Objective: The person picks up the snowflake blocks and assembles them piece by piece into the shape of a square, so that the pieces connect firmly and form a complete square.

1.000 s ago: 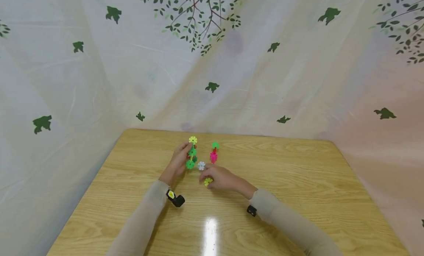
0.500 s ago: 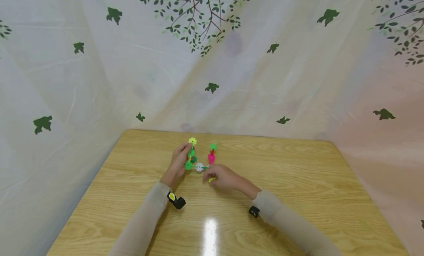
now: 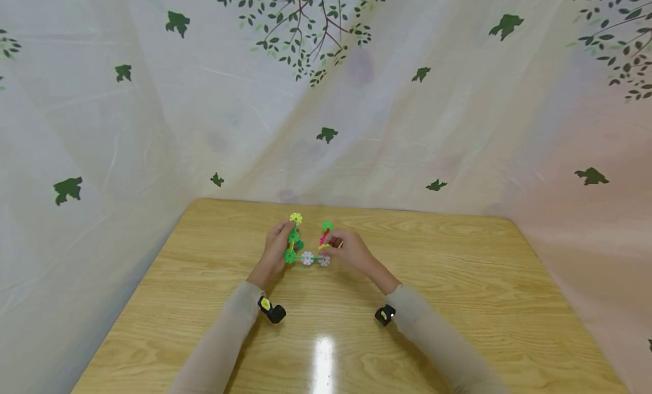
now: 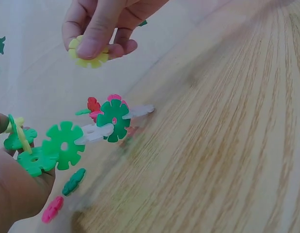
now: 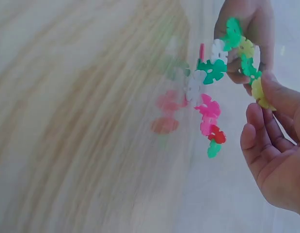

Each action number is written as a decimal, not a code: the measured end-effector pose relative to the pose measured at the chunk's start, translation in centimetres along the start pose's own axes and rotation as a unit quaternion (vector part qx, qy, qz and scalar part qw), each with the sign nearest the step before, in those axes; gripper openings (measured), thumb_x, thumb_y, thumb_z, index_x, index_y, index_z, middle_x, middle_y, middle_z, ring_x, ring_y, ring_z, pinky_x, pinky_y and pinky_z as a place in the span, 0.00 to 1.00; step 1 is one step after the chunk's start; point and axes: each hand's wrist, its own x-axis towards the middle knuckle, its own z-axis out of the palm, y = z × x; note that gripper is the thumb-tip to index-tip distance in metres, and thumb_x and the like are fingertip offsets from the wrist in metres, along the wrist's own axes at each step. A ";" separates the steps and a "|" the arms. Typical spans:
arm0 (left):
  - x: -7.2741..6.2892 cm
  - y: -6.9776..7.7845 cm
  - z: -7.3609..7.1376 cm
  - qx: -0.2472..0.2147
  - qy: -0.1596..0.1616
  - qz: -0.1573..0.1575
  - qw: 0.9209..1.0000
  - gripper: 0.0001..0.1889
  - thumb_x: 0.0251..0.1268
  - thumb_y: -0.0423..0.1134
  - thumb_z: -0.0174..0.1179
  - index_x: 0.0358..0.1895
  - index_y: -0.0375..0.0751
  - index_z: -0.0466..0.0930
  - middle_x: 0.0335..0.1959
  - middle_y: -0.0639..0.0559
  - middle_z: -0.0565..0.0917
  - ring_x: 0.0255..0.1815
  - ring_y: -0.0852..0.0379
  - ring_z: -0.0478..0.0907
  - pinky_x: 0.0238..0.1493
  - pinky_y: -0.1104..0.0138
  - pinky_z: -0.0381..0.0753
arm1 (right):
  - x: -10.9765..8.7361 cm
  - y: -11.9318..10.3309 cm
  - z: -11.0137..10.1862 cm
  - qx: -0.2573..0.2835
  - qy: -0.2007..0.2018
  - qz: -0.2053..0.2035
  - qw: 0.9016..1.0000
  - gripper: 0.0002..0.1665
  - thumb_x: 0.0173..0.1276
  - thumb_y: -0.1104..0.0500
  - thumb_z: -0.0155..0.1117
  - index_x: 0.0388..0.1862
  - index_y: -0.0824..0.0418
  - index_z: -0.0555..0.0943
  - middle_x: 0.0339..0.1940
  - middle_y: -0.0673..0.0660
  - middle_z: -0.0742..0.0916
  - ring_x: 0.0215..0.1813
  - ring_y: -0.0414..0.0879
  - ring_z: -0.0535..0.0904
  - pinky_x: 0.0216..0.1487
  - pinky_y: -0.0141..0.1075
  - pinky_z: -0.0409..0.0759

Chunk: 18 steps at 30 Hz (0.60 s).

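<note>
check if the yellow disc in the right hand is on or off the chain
Off: the left wrist view shows a gap between the yellow disc and chain.

From my remote feed I see a cloth-screened table space, in what building I cannot tell, since pale fabric [image 3: 244, 122] printed with leafy branches [image 3: 324, 20] and green bird shapes [image 3: 177, 24] fills the upper frame behind a wood-grain table [image 3: 458, 258] across the lower middle.

A pale cloth [image 3: 117, 133] hangs behind and to both sides of the wooden table [image 3: 458, 269]; above the table's far edge it bears leafy branches [image 3: 326, 20] and dark green shapes [image 3: 327, 135].
</note>
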 end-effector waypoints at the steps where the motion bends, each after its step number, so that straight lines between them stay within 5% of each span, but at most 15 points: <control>1: 0.0 0.0 0.0 0.005 0.001 0.001 1.000 0.18 0.77 0.44 0.56 0.54 0.29 0.75 0.33 0.55 0.80 0.23 0.64 0.75 0.26 0.74 0.78 | 0.3 0.1 0.0 0.000 0.011 0.004 1.000 0.06 0.61 0.64 0.77 0.35 0.64 0.87 0.32 0.57 0.87 0.35 0.40 0.79 0.38 0.29 0.80; 9: -0.2 -0.1 -0.3 0.034 0.008 -0.001 0.999 0.09 0.75 0.47 0.59 0.36 0.49 0.80 0.33 0.56 0.81 0.21 0.65 0.74 0.21 0.74 0.73 | 2.1 0.3 0.8 0.024 0.056 -0.001 0.998 0.05 0.65 0.66 0.72 0.40 0.67 0.87 0.35 0.61 0.90 0.37 0.48 0.86 0.41 0.32 0.86; 18: -0.9 0.3 0.1 0.045 -0.025 -0.019 0.999 0.08 0.73 0.43 0.61 0.34 0.46 0.80 0.35 0.54 0.83 0.25 0.65 0.73 0.25 0.74 0.75 | 3.0 0.8 2.1 0.050 0.105 -0.013 0.993 0.04 0.66 0.68 0.72 0.38 0.68 0.87 0.35 0.61 0.91 0.37 0.50 0.88 0.41 0.32 0.86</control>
